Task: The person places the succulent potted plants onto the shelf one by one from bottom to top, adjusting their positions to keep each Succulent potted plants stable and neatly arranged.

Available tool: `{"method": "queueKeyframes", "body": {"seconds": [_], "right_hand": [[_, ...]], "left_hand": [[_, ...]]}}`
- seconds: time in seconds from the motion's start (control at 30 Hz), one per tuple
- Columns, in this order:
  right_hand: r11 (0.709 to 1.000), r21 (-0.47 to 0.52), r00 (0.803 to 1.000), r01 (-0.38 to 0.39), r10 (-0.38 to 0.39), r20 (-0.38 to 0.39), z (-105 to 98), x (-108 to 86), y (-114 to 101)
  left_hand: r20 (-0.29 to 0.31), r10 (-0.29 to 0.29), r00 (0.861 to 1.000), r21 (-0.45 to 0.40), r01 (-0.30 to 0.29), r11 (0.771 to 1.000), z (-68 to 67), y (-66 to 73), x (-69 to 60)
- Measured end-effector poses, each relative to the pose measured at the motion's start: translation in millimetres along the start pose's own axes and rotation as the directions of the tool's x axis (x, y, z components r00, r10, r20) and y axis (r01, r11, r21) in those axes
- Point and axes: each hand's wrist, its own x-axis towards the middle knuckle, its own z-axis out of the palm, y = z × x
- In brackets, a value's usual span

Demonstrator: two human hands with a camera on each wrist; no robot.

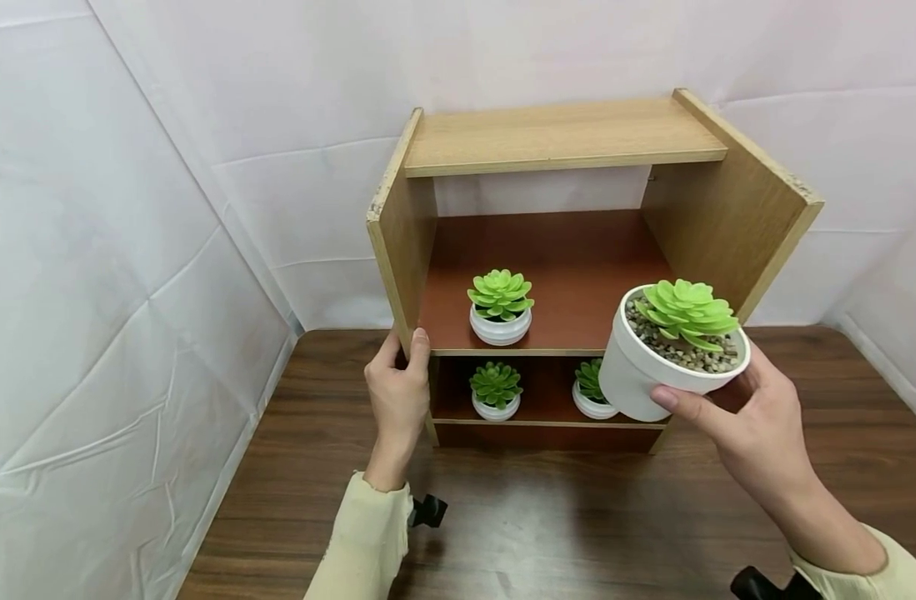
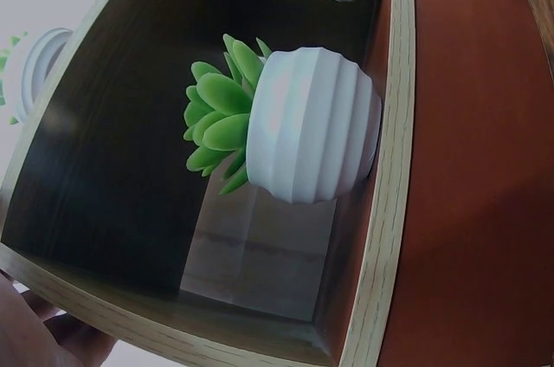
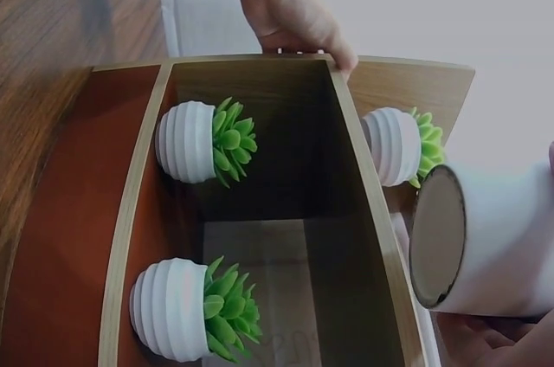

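My right hand [image 1: 773,442] grips a large smooth white pot [image 1: 633,367] holding a bright green artificial succulent and gravel. It is held tilted in front of the right part of a small wooden shelf unit [image 1: 563,137]; its plain base faces the right wrist view. On the left, my left hand [image 1: 400,400] holds the unit's side panel, thumb at the front edge and fingers round the outside. One small ribbed-pot succulent [image 1: 501,325] stands on the middle shelf, left of centre. Below are two more, a left succulent [image 2: 316,125] and a right succulent [image 3: 173,311], partly hidden in the head view.
The unit stands on a dark wood-grain tabletop [image 1: 503,533] near a white cloth backdrop [image 1: 315,100]. Its right side panel [image 1: 735,200] rises close behind the large pot. The top board [image 1: 563,133] spans both side panels.
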Motion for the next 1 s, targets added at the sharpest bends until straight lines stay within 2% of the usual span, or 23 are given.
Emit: {"method": "queueKeyframes", "body": {"seconds": [0.37,0.5,0.7,0.8,1.0], "right_hand": [[0.999,-0.031,0.998,-0.043,0.042,-0.039,1.9,9.3,-0.6],[0.998,-0.049,0.999,-0.028,0.026,-0.044,2.6,15.0,0.1],[0.999,-0.042,1.000,-0.014,0.013,-0.019,5.7,25.6,-0.5],[0.997,-0.079,1.000,-0.020,0.018,-0.024,7.5,29.5,-1.2],[0.994,-0.102,0.999,-0.035,0.031,-0.038,8.8,32.0,0.2]], "left_hand": [[0.006,-0.001,1.000,0.004,0.001,1.000,1.3,0.0,-1.1],[0.009,0.000,1.000,0.003,0.000,1.000,1.1,1.4,-0.6],[-0.021,0.006,1.000,-0.016,-0.006,1.000,-0.1,2.4,-0.9],[-0.030,0.009,1.000,-0.018,-0.010,1.000,-0.6,2.3,-1.0],[-0.005,0.004,1.000,-0.022,-0.005,1.000,0.4,0.7,-0.9]]}}
